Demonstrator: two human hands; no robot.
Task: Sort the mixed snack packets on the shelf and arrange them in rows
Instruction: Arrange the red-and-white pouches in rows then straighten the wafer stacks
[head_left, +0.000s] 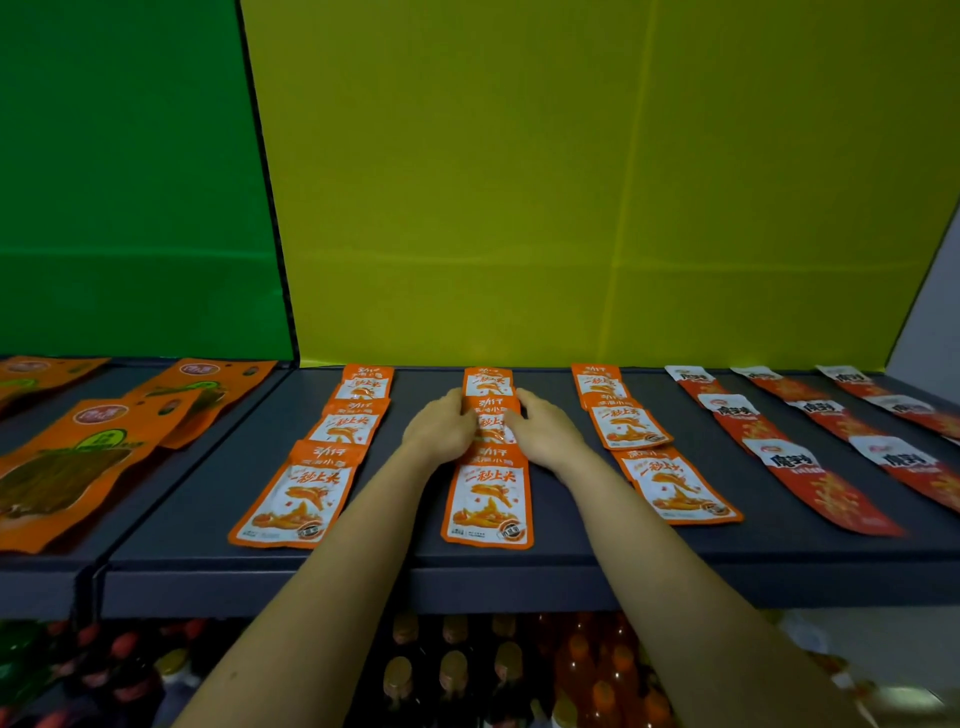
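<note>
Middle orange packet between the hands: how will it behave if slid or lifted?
Probably floppy: the orange packet is a thin flat pouch lying flush on the shelf. Likely slippery: film looks glossy, and it overlaps the rear packet, so pushing may drag that too.

Person's two forearms bare along whole visible length; left hand (440, 429) and right hand (546, 431) likewise bare; nails too small to tell.

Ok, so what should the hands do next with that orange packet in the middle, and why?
Probably slide the middle packet down flat, in line with its row, then let go. The left hand and right hand grip its side edges, and it sits between the back packet and front packet; the left row and right row each show three lined up.
</note>
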